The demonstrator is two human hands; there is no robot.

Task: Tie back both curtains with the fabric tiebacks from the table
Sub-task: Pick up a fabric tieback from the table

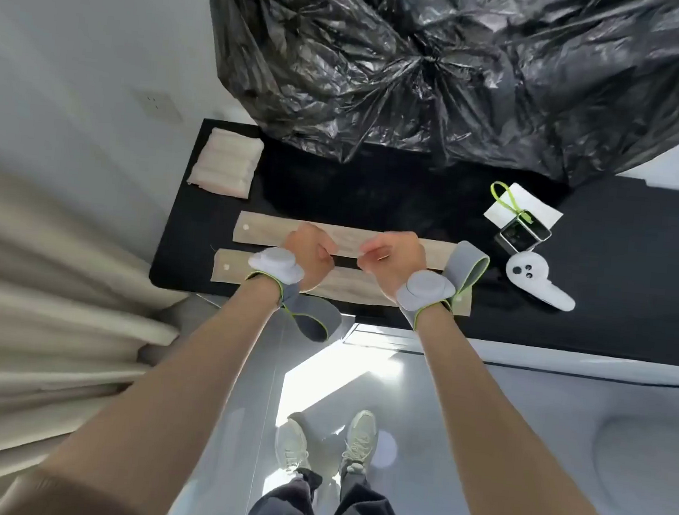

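Two beige fabric tiebacks lie side by side on the black table [205, 270]. The far tieback [266, 229] and the near tieback [234, 268] each carry a white snap near the left end. My left hand [311, 255] and my right hand [393, 262] hover over their middles, fingers curled loosely, a small gap between the two hands. Neither hand visibly grips the fabric. Both wrists wear grey straps with round trackers. A beige curtain [37, 313] hangs in folds at the left.
A big black plastic bag [449, 61] fills the back of the table. A folded pale cloth [227, 163] lies at the back left. At the right are a white paper, a small device with a green cord [522, 232] and a white controller [533, 280]. Grey floor lies below.
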